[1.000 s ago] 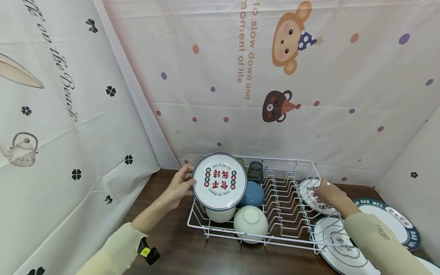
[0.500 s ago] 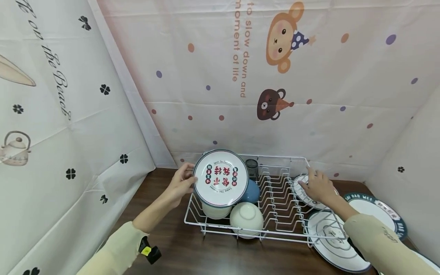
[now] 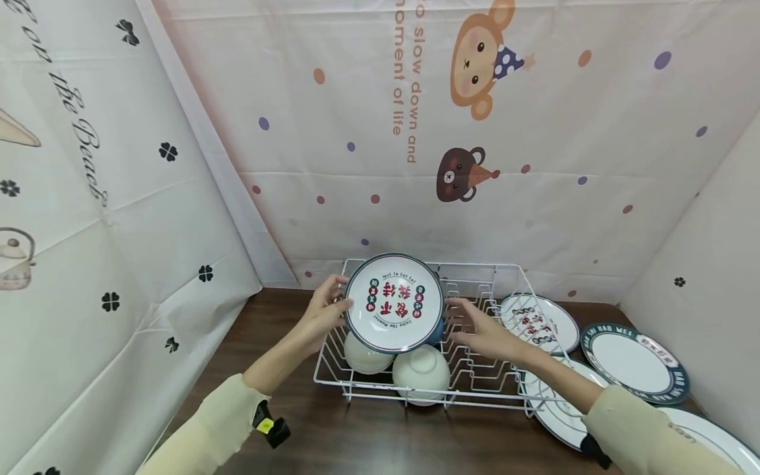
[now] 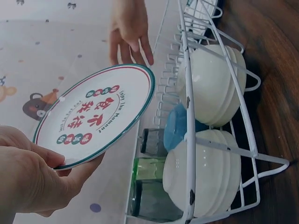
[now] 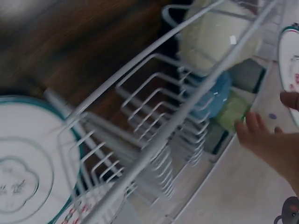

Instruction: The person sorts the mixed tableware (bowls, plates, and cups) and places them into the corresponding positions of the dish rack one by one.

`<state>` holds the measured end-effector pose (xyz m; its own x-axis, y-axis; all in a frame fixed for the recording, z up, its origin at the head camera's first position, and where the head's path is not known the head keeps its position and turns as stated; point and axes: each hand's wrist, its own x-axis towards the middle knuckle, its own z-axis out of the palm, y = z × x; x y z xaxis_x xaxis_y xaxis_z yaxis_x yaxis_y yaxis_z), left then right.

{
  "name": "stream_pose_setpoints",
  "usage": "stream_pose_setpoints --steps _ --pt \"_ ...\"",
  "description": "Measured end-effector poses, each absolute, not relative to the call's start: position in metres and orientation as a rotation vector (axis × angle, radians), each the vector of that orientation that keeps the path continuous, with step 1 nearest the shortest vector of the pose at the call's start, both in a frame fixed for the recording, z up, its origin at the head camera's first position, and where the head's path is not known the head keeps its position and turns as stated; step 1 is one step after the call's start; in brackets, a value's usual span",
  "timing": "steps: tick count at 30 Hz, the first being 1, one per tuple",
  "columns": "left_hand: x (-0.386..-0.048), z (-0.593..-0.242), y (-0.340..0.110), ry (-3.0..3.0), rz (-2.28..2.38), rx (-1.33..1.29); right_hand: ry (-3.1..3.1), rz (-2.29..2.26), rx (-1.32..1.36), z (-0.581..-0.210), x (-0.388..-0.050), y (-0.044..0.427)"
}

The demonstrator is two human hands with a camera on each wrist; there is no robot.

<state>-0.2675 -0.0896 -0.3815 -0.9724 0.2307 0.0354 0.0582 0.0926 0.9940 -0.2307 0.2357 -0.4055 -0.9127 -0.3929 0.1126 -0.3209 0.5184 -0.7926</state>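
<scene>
1. The left hand [image 3: 323, 310] pinches the rim of a round white plate with a dark green edge and red printed characters [image 3: 394, 303], thumb on the printed face.
2. That plate is held tilted above the left part of a white wire dish rack [image 4: 190, 154].
3. The right hand [image 3: 477, 330] has its fingers apart, just beside the plate's right edge; whether it touches is unclear.
4. Two upturned cream-white bowls [image 3: 423, 371] sit at the rack's front left, a blue bowl [image 4: 175, 126] and a green-tinted glass [image 4: 148, 169] behind them.
5. On the dark brown wooden worktop [image 3: 356, 442], right of the rack, lies a white plate with a wide lettered green rim [image 3: 635, 363].
</scene>
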Motion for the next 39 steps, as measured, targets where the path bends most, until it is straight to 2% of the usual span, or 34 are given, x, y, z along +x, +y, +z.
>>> stream_pose_setpoints --steps 7,19,23,29,31,35,39 --pt "-0.265 -0.389 -0.074 2.174 2.052 0.278 2.153 -1.741 -0.480 -0.395 -0.224 0.224" --pt "-0.259 -0.392 -0.059 2.225 1.996 0.360 2.185 -1.889 -0.320 -0.396 -0.218 0.235" --pt "-0.270 -0.395 -0.063 2.502 1.780 0.588 2.294 -1.908 -0.278 -0.391 -0.219 0.231" --pt "-0.322 -0.408 -0.087 2.847 1.354 1.057 2.439 -1.902 -0.212 -0.374 -0.229 0.237" --pt "-0.337 -0.418 -0.098 3.006 1.225 1.037 2.508 -1.889 -0.213 -0.366 -0.233 0.244" --pt "-0.355 -0.443 -0.118 3.208 0.967 0.736 2.680 -1.829 -0.177 -0.351 -0.243 0.262" --pt "-0.364 -0.459 -0.126 3.136 0.920 0.513 2.843 -1.725 -0.194 -0.337 -0.252 0.280"
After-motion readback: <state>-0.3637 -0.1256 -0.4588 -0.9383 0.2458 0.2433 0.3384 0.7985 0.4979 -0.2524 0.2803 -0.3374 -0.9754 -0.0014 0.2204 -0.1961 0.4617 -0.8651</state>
